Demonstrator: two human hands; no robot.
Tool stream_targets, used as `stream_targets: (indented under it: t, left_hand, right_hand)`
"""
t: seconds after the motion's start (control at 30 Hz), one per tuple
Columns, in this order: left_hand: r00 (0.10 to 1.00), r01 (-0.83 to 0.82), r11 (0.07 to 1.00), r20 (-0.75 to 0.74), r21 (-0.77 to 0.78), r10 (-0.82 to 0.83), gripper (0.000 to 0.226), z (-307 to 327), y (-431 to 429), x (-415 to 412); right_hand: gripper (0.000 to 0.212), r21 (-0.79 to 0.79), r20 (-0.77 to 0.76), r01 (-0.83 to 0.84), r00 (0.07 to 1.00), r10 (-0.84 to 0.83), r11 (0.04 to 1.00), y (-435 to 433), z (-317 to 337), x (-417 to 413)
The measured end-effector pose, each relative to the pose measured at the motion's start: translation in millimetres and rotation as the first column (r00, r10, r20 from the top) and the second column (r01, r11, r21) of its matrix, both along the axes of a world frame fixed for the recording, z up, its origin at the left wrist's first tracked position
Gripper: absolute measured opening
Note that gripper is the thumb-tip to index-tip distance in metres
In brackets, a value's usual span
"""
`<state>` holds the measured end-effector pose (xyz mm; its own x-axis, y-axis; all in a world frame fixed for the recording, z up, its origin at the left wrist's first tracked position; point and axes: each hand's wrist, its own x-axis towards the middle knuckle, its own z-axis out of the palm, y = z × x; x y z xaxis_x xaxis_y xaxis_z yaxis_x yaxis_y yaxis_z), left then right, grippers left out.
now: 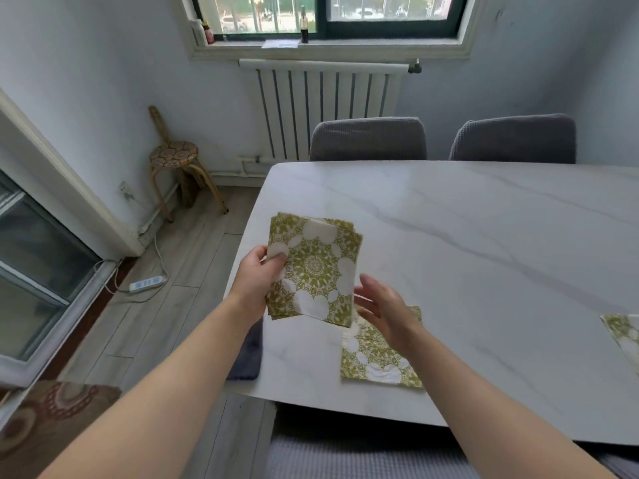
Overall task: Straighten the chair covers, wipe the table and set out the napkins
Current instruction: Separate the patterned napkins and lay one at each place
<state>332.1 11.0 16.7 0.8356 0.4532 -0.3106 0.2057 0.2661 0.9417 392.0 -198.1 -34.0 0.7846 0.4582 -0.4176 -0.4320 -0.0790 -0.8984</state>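
My left hand (257,280) grips a small stack of green-and-white patterned napkins (313,267) above the near left corner of the white marble table (466,236). Beside the stack's lower right edge hovers my right hand (382,305), fingers straight and relaxed, holding nothing. One napkin (375,357) lies flat on the table under that hand. Another napkin (622,331) lies at the right edge of the view, partly cut off. Two chairs with grey covers, one on the left (368,138) and one on the right (513,138), stand at the far side.
A chair with a grey cover (345,458) is tucked in below me. A dark blue pad (247,354) shows past the table's left edge. A round stool (174,155) stands in the corner, a power strip (147,282) lies on the floor, and a radiator (325,105) hangs under the window.
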Motion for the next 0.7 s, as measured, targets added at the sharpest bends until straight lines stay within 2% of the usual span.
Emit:
stream_targets:
  t: [0.03,0.1,0.23,0.33,0.47,0.57,0.7]
  left_hand:
    - [1.000,0.013,1.000,0.011,-0.003,-0.013,0.013,3.8,8.4,-3.6]
    - [0.999,0.024,1.000,0.036,-0.006,-0.024,0.012,8.8,34.2,-13.3]
    - [0.999,0.030,0.999,0.025,0.012,-0.031,0.010,12.9,107.2,-35.2]
    - [0.999,0.028,0.999,-0.017,0.038,-0.027,0.014,20.1,173.9,-47.6]
    - [0.998,0.049,0.999,-0.044,-0.024,-0.050,0.028,30.2,258.9,-66.5]
    - [0.997,0.065,0.997,-0.035,-0.043,-0.067,0.020,29.6,298.7,-77.2]
    - [0.997,0.077,0.992,-0.019,-0.099,-0.079,0.010,21.9,341.2,-80.1]
  right_hand:
    - [0.038,0.087,-0.060,-0.024,0.998,0.029,0.996,15.3,5.9,-1.5]
    - [0.041,0.165,-0.112,-0.042,0.992,0.061,0.985,52.6,12.5,-6.1]
    - [0.034,0.218,-0.130,0.023,0.992,0.006,0.976,136.3,22.1,-24.6]
    - [0.029,0.151,-0.115,0.150,0.984,-0.134,0.977,202.7,27.1,-44.3]
    - [0.025,0.052,-0.084,0.227,0.971,-0.222,0.972,290.9,30.4,-66.5]
    - [0.006,0.027,-0.077,0.252,0.965,-0.250,0.967,328.4,34.1,-72.3]
    - [0.014,-0.040,-0.051,0.280,0.958,-0.282,0.959,365.1,34.3,-62.7]
